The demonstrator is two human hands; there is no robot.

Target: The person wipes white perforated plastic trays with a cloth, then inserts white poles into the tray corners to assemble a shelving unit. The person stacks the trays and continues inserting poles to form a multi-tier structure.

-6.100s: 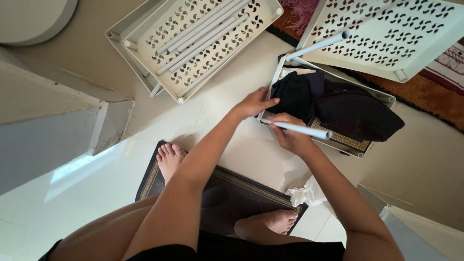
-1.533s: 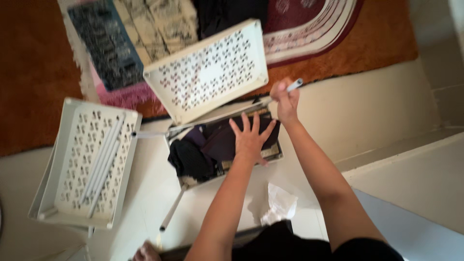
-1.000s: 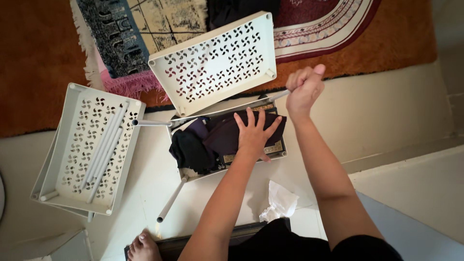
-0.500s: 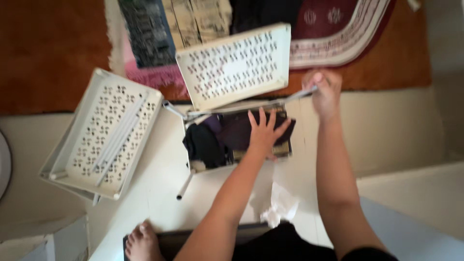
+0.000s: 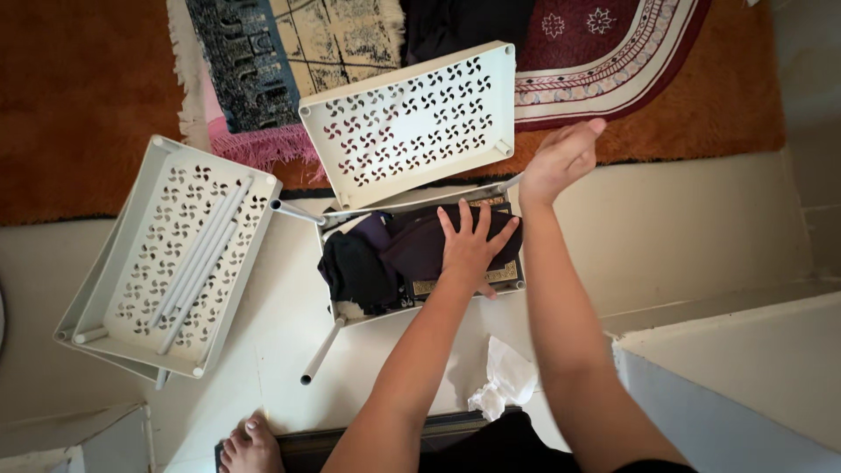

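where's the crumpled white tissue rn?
Head view, lower centre: the crumpled white tissue lies on the pale floor between the person's forearms, just below the tray of dark clothes.

No packages, labels, signs or screens are showing in the head view; nothing printed or boxed is lying on the floor or rugs around the hands.
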